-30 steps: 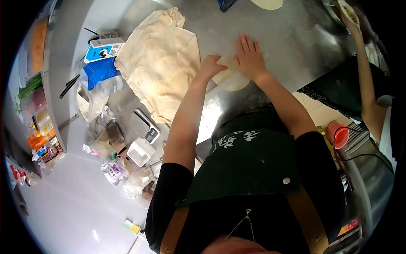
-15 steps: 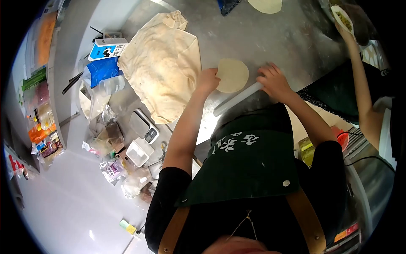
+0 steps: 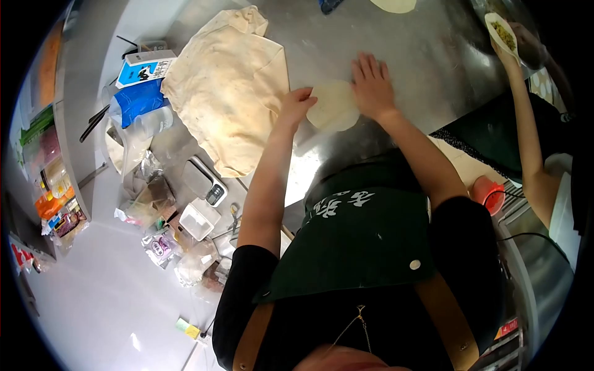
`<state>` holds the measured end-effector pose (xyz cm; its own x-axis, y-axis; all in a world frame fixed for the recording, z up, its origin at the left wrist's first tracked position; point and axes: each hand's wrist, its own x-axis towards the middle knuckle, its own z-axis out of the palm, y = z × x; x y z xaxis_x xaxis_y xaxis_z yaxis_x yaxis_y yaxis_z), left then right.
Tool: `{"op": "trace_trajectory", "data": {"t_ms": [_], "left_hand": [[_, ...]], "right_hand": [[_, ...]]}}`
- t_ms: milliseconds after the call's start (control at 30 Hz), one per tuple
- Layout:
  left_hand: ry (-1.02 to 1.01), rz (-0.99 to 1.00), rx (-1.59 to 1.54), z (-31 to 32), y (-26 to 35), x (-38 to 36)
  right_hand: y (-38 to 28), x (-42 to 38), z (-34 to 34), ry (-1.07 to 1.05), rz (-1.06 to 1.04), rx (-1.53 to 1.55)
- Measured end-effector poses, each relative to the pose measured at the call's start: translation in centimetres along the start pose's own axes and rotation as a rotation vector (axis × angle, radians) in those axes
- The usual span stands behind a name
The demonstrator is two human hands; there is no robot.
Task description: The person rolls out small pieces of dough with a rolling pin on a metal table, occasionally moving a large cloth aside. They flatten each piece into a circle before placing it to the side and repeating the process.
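A thin round dough sheet (image 3: 334, 106) lies on the steel worktop, its surface slightly smeared by motion. My left hand (image 3: 296, 109) is closed at the left edge of the sheet, thumb and forefinger on its rim. Over the right edge, my right hand (image 3: 374, 89) is flat with its fingers stretched out and a little apart. I cannot make out the rolling pin here; whether it lies beneath my right palm is hidden. Left of my left hand, a cream cloth (image 3: 229, 93) is spread over something bulky.
A second dough round (image 3: 395, 5) lies at the far edge of view. On the left stand a milk carton (image 3: 145, 68), a blue bag (image 3: 137, 101), a scale (image 3: 204, 180) and a white tub (image 3: 199, 219). At right, a co-worker's hand (image 3: 506, 57) holds a filled dough piece (image 3: 502, 36).
My right hand has moved up and left onto the dough's edge, its fingers straightening. The rolling pin that showed below the dough is out of sight. My left hand remains at the dough's left rim.
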<state>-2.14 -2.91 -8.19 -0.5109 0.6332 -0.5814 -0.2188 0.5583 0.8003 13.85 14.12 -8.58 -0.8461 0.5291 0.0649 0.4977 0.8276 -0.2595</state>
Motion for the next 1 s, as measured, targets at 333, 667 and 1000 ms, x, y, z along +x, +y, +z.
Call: {"op": "trace_trajectory", "data": {"t_ms": [333,667,1000], "left_hand": [[-0.022,0.137,0.730,1.3,2.9,0.0],[-0.045,0.093,0.605,1.9,4.3,-4.2],[-0.023,0.154,0.642,0.4,1.9,-3.4]], "right_hand": [[2.3,-5.8,-0.2,0.093,-0.196,0.142],[6.2,-9.3,-6.8,-0.106,-0.417,0.246],[1.5,-2.6,-1.1,0.080,-0.204,0.148]]}}
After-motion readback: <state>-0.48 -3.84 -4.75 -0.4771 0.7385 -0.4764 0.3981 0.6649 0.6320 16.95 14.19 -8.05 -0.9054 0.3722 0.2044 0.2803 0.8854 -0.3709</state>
